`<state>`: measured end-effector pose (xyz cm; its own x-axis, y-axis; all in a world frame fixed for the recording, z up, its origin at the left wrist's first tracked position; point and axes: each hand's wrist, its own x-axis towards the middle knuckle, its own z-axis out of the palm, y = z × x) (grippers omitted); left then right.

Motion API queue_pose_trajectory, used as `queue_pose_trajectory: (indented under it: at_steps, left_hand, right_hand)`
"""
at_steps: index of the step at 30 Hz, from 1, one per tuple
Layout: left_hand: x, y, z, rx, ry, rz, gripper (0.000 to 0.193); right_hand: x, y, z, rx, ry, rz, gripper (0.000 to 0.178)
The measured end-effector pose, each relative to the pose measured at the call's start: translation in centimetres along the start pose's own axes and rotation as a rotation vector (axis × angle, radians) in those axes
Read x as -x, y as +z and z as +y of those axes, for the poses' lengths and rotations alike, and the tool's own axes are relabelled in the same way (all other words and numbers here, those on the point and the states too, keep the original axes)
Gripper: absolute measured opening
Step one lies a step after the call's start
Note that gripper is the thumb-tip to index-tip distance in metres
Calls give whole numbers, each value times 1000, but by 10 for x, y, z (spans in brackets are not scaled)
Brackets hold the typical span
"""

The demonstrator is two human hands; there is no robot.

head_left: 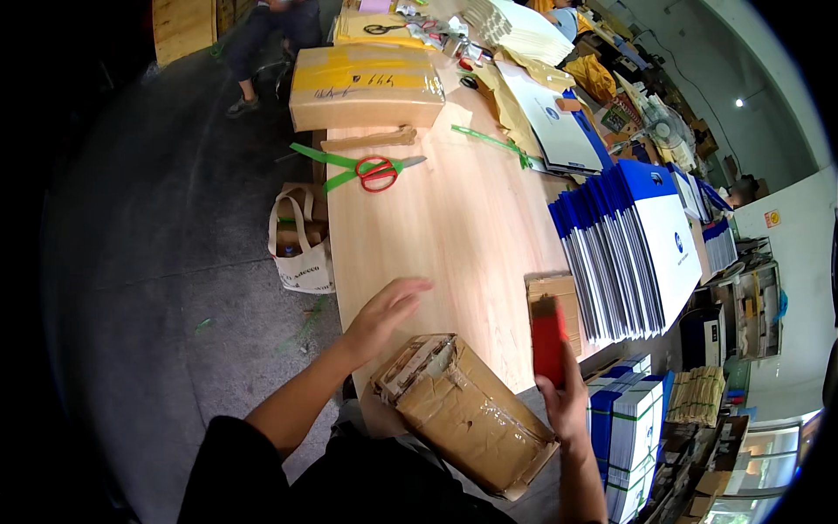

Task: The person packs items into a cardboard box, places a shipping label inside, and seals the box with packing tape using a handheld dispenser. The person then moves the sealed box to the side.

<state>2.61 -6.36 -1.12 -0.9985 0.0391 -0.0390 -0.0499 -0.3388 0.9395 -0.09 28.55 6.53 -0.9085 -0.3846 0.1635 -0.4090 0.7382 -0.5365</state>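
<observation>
My right hand (567, 403) is closed round a red, flat, block-like object (548, 345) with a dark upper end; blur hides its exact kind. Over the table's near left edge, my left hand (387, 319) hangs open, fingers stretched out and holding nothing. Between my forearms a worn cardboard box (471, 415) sits at a slant at the near end of the table, with creased sides and bits of clear tape. Behind the red object lies a piece of brown cardboard (559, 301), beside a row of upright blue-and-white paper bags (611, 253).
Red-handled scissors (377, 174) lie on green strapping (336, 163) on the wooden table (436, 218). A taped carton (367, 87) stands farther back. A cloth tote bag (304, 253) is beside the table's left side. Strapped bag bundles (633, 437) stand at right. Another person (278, 39) is far left.
</observation>
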Motion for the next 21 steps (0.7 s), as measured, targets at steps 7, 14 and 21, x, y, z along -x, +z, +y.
queue_pose_trajectory:
  at_steps: [7, 14, 21]
  left_hand:
    - [93, 67, -13, -506, 106, 190, 75]
    - [97, 85, -24, -250, 15, 398, 60]
    - [101, 94, -28, -76, 48, 472, 50]
  right_hand:
    - [-64, 106, 85, 510, -497, -249, 83]
    - [-60, 161, 104, 375, -434, -292, 87]
    - [-72, 85, 30, 83, -193, -203, 45]
